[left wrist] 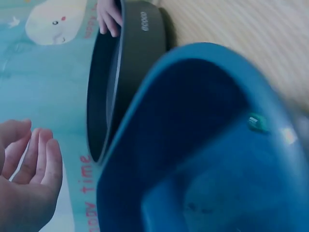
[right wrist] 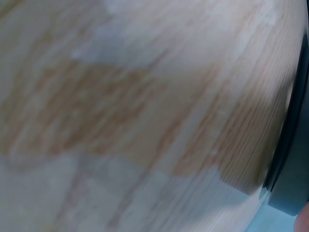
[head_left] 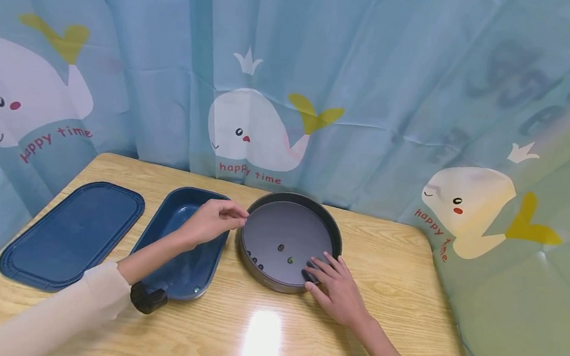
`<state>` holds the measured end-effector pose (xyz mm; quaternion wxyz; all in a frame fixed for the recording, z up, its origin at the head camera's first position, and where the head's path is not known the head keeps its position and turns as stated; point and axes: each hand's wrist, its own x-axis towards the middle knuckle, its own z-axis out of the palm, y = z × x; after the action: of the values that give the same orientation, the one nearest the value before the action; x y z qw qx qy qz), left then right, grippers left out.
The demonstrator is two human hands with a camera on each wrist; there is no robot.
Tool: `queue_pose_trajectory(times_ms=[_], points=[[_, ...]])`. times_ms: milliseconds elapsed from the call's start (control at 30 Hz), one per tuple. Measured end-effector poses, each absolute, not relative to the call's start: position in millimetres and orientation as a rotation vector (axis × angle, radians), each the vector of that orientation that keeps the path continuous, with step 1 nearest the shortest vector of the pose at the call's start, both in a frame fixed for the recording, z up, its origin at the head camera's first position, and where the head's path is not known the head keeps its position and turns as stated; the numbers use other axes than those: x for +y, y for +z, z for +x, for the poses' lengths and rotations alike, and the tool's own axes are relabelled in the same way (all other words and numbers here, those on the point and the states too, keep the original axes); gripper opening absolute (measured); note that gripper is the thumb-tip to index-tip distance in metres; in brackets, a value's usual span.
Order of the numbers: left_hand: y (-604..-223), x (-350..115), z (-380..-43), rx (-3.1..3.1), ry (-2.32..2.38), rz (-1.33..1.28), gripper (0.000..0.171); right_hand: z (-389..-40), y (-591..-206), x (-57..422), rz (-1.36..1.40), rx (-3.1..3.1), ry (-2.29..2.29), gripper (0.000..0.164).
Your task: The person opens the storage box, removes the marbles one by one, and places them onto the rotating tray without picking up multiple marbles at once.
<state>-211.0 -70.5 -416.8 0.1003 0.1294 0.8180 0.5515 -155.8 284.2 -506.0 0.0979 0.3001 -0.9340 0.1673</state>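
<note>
A round dark grey pan [head_left: 291,224] sits on the table with several small dark balls [head_left: 290,260] on its bottom. My right hand [head_left: 338,293] is at its near right rim, fingers spread over the inside; nothing shows in that hand. My left hand [head_left: 215,220] hovers over the right side of a deep blue box [head_left: 196,263], its fingertips near the pan's left rim. In the left wrist view, the left fingers [left wrist: 54,164] bend loosely toward the thumb with nothing seen between them. A shiny green piece [left wrist: 257,123] lies inside the box.
A flat blue lid [head_left: 76,233] lies on the wooden table [head_left: 385,254], left of the box. Blue curtain [head_left: 373,95] with whale prints hangs behind the table and along its right side. Dark bands [head_left: 147,299] sit on both wrists.
</note>
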Motion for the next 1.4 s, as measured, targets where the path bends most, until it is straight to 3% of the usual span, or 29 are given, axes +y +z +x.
queue_pose_trajectory(times_ms=[600, 1400], points=[[-458, -139, -175, 2.315, 1.474, 0.538, 0.021, -154, -509, 284, 0.891, -2.775, 0.506, 0.037], [-478, -138, -172, 2.205, 1.273, 0.769, 0.015, -155, -509, 285, 0.889, -2.749, 0.495, 0.037]])
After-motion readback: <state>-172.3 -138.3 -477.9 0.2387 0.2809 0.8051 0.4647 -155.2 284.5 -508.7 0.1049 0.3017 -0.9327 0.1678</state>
